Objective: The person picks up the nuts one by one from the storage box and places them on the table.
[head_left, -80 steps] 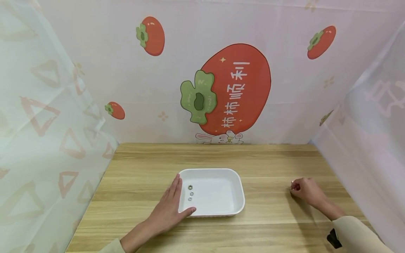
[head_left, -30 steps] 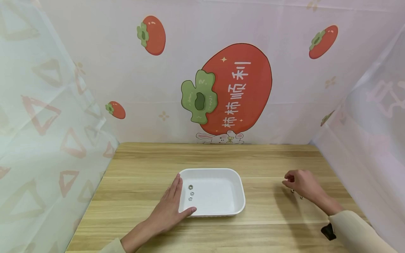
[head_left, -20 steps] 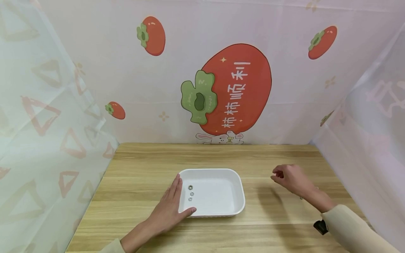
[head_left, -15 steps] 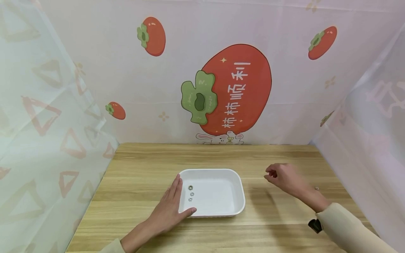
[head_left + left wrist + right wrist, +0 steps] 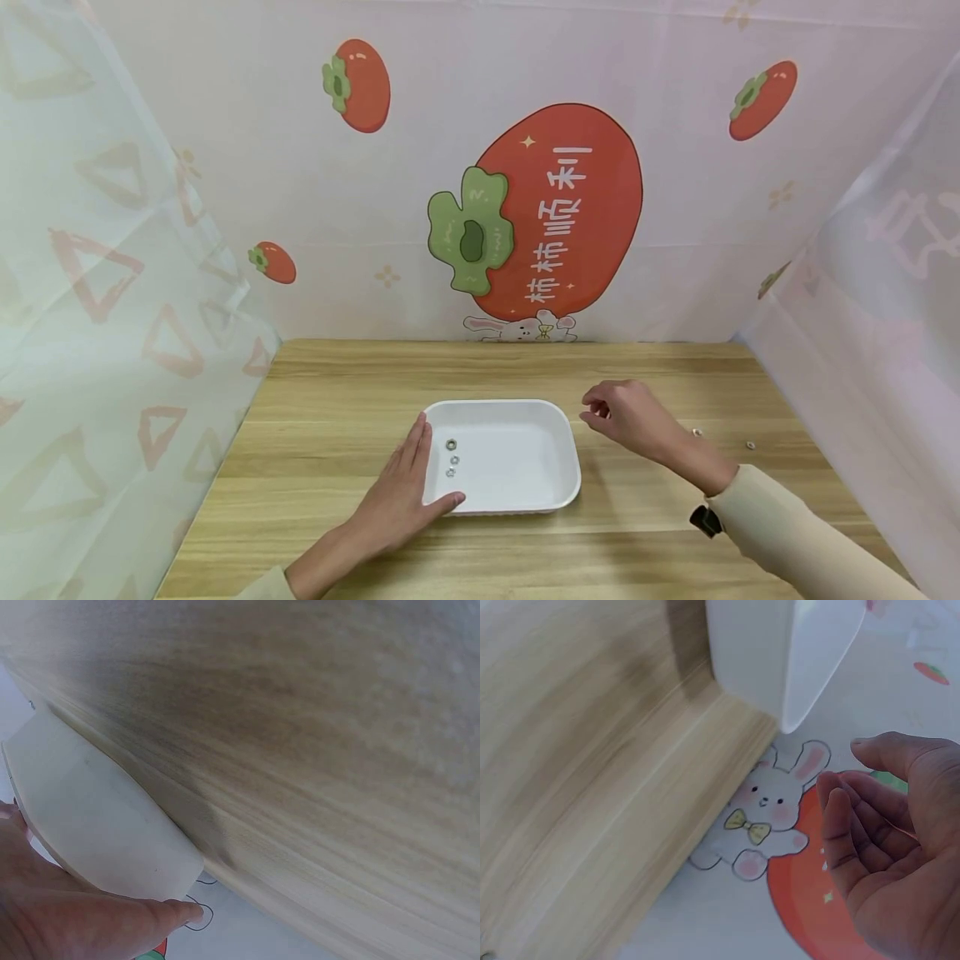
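A white rectangular tray (image 5: 517,457) sits mid-table. My left hand (image 5: 393,500) rests on its left side, fingers straight along the edge and thumb over the near rim. Inside the tray, near that side, lie three small metal rings, the top one (image 5: 452,444) larger and darker. My right hand (image 5: 626,414) hovers just beyond the tray's right rim. In the right wrist view its fingers are loosely curled, with the thumb apart and nothing seen between them. Further right on the table lie one small metal ring (image 5: 697,432) and another small ring (image 5: 750,445).
The wooden table (image 5: 360,375) ends at a printed backdrop (image 5: 652,75) with persimmons. Patterned cloth sides (image 5: 112,333) hang at left and right. My right forearm (image 5: 697,462) covers part of the table's right half. A black device (image 5: 705,521) sits under that wrist.
My right hand has risen from the right part of the table and moved left to the tray's side. A metal ring shows where it was pinching. The left hand has not moved.
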